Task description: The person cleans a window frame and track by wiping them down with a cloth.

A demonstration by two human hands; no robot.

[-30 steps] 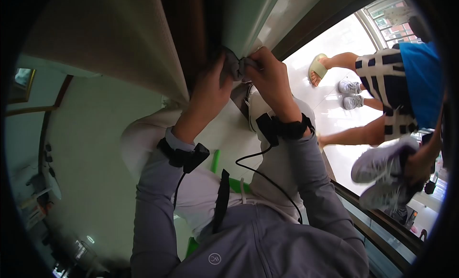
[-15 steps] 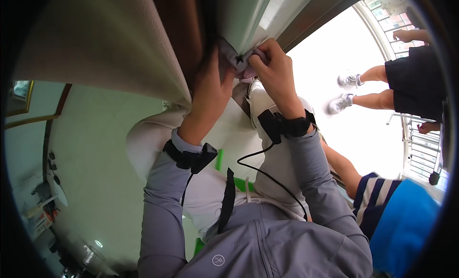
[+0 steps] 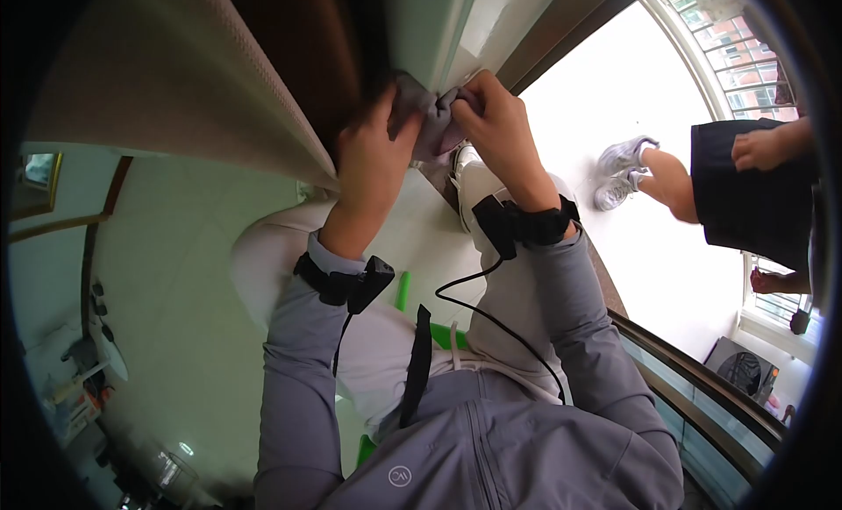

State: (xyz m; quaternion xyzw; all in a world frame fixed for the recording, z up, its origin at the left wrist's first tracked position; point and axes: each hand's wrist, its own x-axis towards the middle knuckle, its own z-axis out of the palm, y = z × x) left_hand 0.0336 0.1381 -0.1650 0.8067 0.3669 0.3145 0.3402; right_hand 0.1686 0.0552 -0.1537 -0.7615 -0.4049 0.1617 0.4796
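A crumpled grey cloth [image 3: 430,135] is bunched at the foot of a pale upright frame [image 3: 430,36], at the top middle of the head view. On its left side my left hand [image 3: 373,172] has its thumb and fingers closed on the cloth; the fingertips are dark and slightly blurred. My right hand [image 3: 498,133] pinches the right part of the cloth between thumb and curled fingers. Both wrists wear black straps with small devices, and a cable runs from the right one.
Beige fabric [image 3: 184,80] hangs at the upper left. A green stool [image 3: 447,336] shows beneath me. To the right are a dark-framed glass door [image 3: 693,396], a person in black shorts [image 3: 745,185] on a bright floor, window bars [image 3: 728,54] and a dark fan-like appliance [image 3: 741,370].
My left hand has shifted slightly left, and the cloth's folds have changed. The person in black shorts has stepped. Someone in blue and stripes at the lower right has left the view.
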